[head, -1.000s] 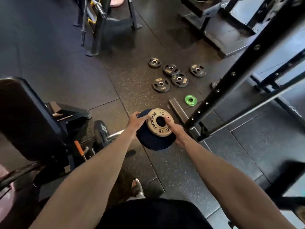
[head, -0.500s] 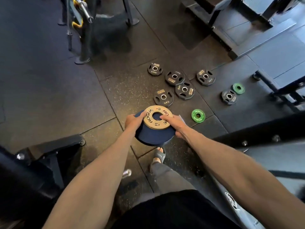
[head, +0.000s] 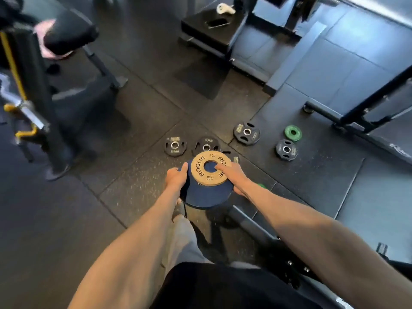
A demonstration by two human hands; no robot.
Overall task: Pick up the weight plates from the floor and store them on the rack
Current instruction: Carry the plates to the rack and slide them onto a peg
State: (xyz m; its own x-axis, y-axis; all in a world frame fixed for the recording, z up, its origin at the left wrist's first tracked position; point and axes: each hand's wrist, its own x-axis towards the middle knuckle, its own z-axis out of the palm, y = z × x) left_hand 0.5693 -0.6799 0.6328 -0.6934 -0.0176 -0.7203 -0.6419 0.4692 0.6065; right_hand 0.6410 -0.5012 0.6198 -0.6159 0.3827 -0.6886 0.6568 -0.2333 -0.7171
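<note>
I carry a stack of two plates above the floor: a tan Rogue plate point(head: 201, 172) lies on a larger dark blue plate point(head: 205, 196). My left hand point(head: 176, 178) grips the blue plate's left edge. My right hand point(head: 234, 177) holds the right edge, its thumb lying over the tan plate beside the centre hole. On the floor beyond lie several black plates, among them one point(head: 175, 146) at the left, one point(head: 246, 133) further right and one point(head: 286, 150) at the right. A green plate point(head: 293, 132) lies beside that last one. A second green plate point(head: 261, 186) peeks out under my right wrist.
A black upright with yellow hooks and a bar point(head: 26, 112) stands at the left, a padded bench point(head: 69, 36) behind it. A black box point(head: 214, 32) with a phone on it sits at the back. Rack frame tubes point(head: 361, 112) run at the right. My foot point(head: 178, 211) is below the stack.
The view has swung and moved forward over the floor plates. The stack stays level in both hands, now covering some of the black plates and most of a green plate.
</note>
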